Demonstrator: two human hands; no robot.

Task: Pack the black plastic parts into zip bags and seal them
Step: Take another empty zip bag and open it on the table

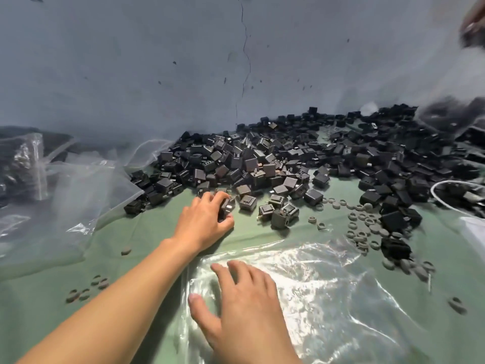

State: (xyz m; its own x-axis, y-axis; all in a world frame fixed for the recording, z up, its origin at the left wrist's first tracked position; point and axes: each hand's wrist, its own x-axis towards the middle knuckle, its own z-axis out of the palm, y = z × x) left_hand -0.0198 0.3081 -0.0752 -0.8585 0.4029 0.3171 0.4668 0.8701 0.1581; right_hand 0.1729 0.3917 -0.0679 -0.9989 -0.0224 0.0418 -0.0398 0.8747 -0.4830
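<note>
A big heap of black plastic parts (275, 158) spreads across the green table (147, 232) from the middle to the far right. My left hand (204, 222) reaches to the heap's near edge, its fingers curled round one black part (227, 206). My right hand (244, 303) lies flat, fingers spread, on a clear zip bag (328, 290) that lies crumpled on the table in front of me.
More clear bags (78, 185) lie heaped at the left, some with dark parts inside. Small grey rings (364, 227) are scattered at the right and near left. Another person's hand (475, 24) shows blurred at the top right. A grey wall (157, 61) stands behind.
</note>
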